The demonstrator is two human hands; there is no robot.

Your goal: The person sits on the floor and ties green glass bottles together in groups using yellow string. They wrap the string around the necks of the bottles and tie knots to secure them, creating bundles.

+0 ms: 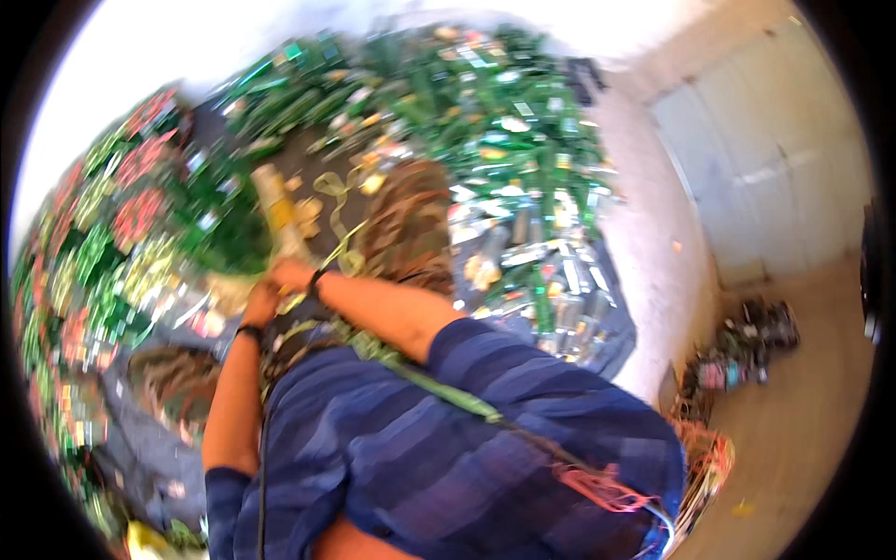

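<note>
Around the hands: heap of green circuit boards [504, 121], spread wide beyond and beside them
Bundle [277, 210]: pale and upright, just above both hands
Right hand [291, 274]: closed round the bundle's base
Left hand [261, 303]: closed, touching the right hand from below

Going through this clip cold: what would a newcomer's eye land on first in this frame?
First, the huge heap of green circuit boards spread over the floor across the top and down the left side. Next, at the centre, the person's left hand and right hand close together around a yellowish stick-like tool, though blur hides the exact grip. A green strap runs over the blue striped shirt toward orange wires at lower right.
</note>
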